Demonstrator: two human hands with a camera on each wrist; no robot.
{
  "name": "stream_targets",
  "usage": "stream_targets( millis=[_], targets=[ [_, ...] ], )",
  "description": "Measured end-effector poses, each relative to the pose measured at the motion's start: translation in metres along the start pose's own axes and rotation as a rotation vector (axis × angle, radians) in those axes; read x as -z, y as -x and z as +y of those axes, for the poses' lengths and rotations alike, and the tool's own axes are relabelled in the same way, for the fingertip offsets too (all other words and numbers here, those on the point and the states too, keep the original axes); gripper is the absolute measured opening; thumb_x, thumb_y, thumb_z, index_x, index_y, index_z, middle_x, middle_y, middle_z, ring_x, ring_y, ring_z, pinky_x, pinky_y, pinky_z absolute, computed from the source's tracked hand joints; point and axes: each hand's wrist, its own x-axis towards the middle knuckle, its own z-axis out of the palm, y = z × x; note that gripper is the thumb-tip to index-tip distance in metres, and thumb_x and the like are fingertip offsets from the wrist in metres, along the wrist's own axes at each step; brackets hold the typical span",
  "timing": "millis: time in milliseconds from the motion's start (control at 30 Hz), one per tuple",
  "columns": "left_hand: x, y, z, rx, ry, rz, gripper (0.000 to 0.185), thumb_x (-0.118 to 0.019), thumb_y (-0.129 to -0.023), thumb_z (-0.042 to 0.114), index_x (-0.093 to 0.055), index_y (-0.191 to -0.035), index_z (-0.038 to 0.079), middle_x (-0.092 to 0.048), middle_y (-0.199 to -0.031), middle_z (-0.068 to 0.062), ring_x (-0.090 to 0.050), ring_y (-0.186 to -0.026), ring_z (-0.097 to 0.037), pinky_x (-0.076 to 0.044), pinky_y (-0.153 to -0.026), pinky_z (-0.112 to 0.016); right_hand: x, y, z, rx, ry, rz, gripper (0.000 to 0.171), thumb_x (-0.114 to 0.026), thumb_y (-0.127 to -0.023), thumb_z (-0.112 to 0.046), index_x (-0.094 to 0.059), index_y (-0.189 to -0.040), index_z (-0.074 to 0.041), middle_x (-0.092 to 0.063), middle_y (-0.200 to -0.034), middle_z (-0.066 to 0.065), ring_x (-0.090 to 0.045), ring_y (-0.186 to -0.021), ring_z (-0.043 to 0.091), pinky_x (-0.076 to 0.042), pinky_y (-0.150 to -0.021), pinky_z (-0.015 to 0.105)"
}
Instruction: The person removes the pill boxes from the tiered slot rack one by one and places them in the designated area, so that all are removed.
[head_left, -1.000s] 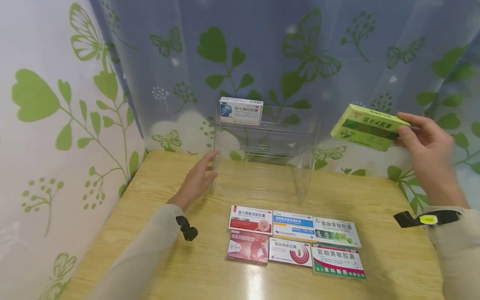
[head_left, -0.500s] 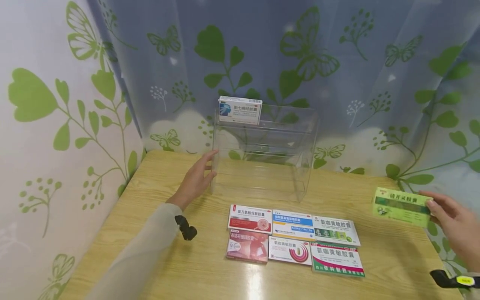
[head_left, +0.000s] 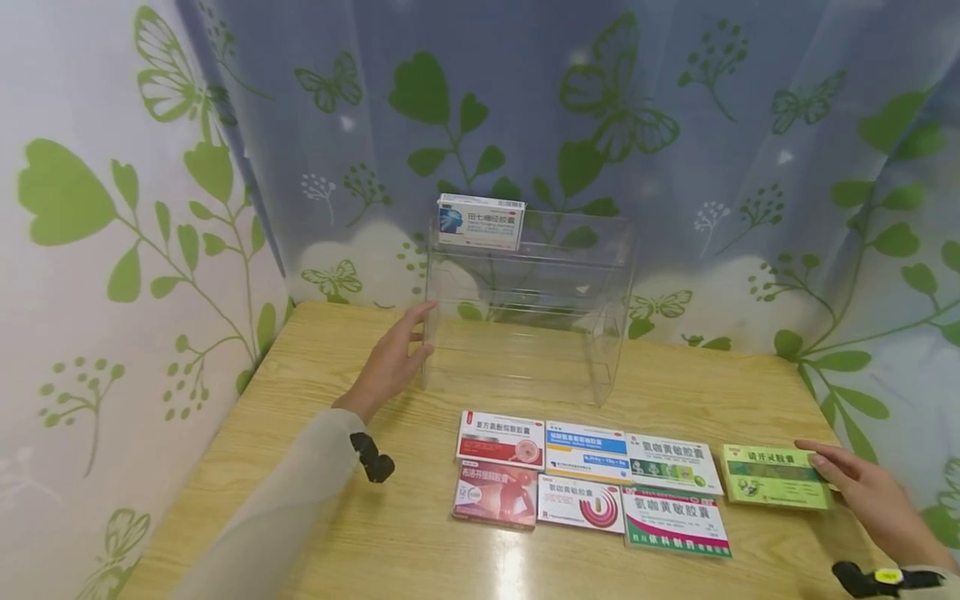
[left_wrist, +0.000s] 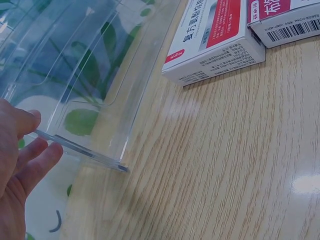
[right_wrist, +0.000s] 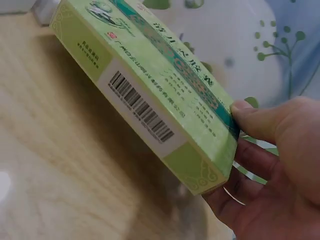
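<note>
My right hand (head_left: 873, 500) holds a green medicine box (head_left: 776, 477) by its right end, thumb on the printed face and fingers behind and under it. In the right wrist view the barcode side of this box (right_wrist: 145, 112) shows, close over the table. With my left hand (head_left: 390, 358) I hold the left side edge of a clear tiered display rack (head_left: 525, 358). Seen from the left wrist, the edge of the rack (left_wrist: 85, 150) lies between thumb and fingers. A white medicine box (head_left: 480, 223) with a blue head picture stands on the rack's top tier, at its left.
Several medicine boxes lie in two rows before the rack, including a red-and-white one (head_left: 501, 439), a pink one (head_left: 495, 493) and a green-and-magenta one (head_left: 677, 522). The wooden table (head_left: 360, 533) meets a patterned curtain (head_left: 510, 108) at the back.
My right hand has brought the green box down from beside the rack, first right, then slightly left, to the right end of the rows. My left hand stays on the rack.
</note>
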Motion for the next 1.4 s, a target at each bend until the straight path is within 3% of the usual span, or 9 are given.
stream_targets(
  millis=[200,267,333,467,933,1067,1133,1267,1400],
  targets=[
    [-0.001,0.0,0.002,-0.002,-0.002,-0.003,0.075,-0.065,-0.11,0.01,-0.028,-0.172,0.032,-0.042,-0.172,-0.015,-0.064,-0.138,-0.041,-0.06,-0.106,-0.061,-0.008,-0.006,0.005,-0.02,0.091,0.04,0.083,-0.04,-0.116,-0.055,-0.027,-0.167,0.009,-0.036,-0.164,0.043,-0.069,-0.119,0.025,-0.063,-0.088,0.037],
    [-0.001,0.001,0.003,0.0,-0.004,-0.001,0.076,-0.065,-0.11,0.009,-0.028,-0.172,0.032,-0.043,-0.172,-0.016,-0.065,-0.138,-0.041,-0.06,-0.106,-0.061,-0.011,-0.007,0.005,-0.006,0.142,0.063,0.082,-0.046,-0.116,-0.053,-0.029,-0.165,0.012,-0.044,-0.158,0.043,-0.073,-0.111,0.024,-0.062,-0.075,0.026],
    [0.0,0.001,0.003,-0.001,-0.007,0.001,0.076,-0.065,-0.11,0.009,-0.029,-0.172,0.031,-0.043,-0.172,-0.016,-0.065,-0.138,-0.041,-0.06,-0.106,-0.061,-0.014,-0.007,0.006,0.015,0.175,0.071,0.08,-0.051,-0.115,-0.049,-0.032,-0.161,0.014,-0.05,-0.152,0.045,-0.071,-0.118,0.049,-0.06,-0.072,0.022],
    [0.0,0.001,0.003,-0.006,-0.016,0.003,0.075,-0.065,-0.11,0.009,-0.029,-0.172,0.03,-0.043,-0.172,-0.016,-0.065,-0.138,-0.042,-0.06,-0.107,-0.061,-0.019,-0.005,0.004,0.03,0.19,0.063,0.075,-0.054,-0.115,-0.043,-0.037,-0.158,0.016,-0.052,-0.145,0.047,-0.055,-0.13,0.068,-0.063,-0.074,0.028],
    [0.0,0.002,0.003,-0.006,-0.013,0.004,0.074,-0.065,-0.11,0.008,-0.029,-0.172,0.03,-0.043,-0.172,-0.015,-0.065,-0.138,-0.041,-0.058,-0.11,-0.062,-0.023,-0.003,-0.001,-0.018,0.196,0.064,0.079,-0.05,-0.115,-0.05,-0.036,-0.159,0.015,-0.052,-0.147,0.045,-0.055,-0.131,0.066,-0.065,-0.076,0.035],
    [0.0,0.0,0.001,-0.01,-0.01,0.003,0.074,-0.064,-0.11,0.009,-0.029,-0.172,0.031,-0.043,-0.172,-0.015,-0.064,-0.138,-0.041,-0.058,-0.109,-0.062,-0.017,-0.003,-0.009,-0.001,0.2,0.164,0.077,-0.045,-0.116,-0.05,-0.038,-0.16,0.013,-0.051,-0.15,0.044,-0.056,-0.129,0.064,-0.064,-0.077,0.045],
    [0.0,0.0,0.0,-0.013,-0.007,0.002,0.074,-0.064,-0.111,0.009,-0.029,-0.172,0.031,-0.042,-0.172,-0.014,-0.064,-0.138,-0.041,-0.058,-0.109,-0.062,-0.014,-0.005,-0.018,0.042,0.208,0.249,0.073,-0.045,-0.116,-0.048,-0.042,-0.159,0.01,-0.052,-0.149,0.044,-0.063,-0.119,0.056,-0.061,-0.077,0.053],
    [0.0,0.001,0.0,-0.015,-0.005,0.0,0.074,-0.064,-0.111,0.008,-0.029,-0.172,0.03,-0.041,-0.173,-0.014,-0.063,-0.139,-0.041,-0.058,-0.11,-0.062,-0.011,-0.013,-0.05,0.161,0.204,0.395,0.065,-0.05,-0.116,-0.046,-0.05,-0.158,0.004,-0.06,-0.142,0.035,-0.056,-0.101,-0.006,-0.052,-0.08,0.043],
    [0.001,0.002,0.001,-0.017,0.001,-0.002,0.074,-0.064,-0.11,0.008,-0.029,-0.172,0.029,-0.041,-0.173,-0.014,-0.063,-0.139,-0.041,-0.058,-0.11,-0.061,-0.009,-0.025,-0.096,0.238,0.15,0.473,0.063,-0.054,-0.114,-0.048,-0.054,-0.157,-0.003,-0.063,-0.123,-0.007,-0.039,-0.094,-0.025,-0.044,-0.077,0.024]
  ],
)
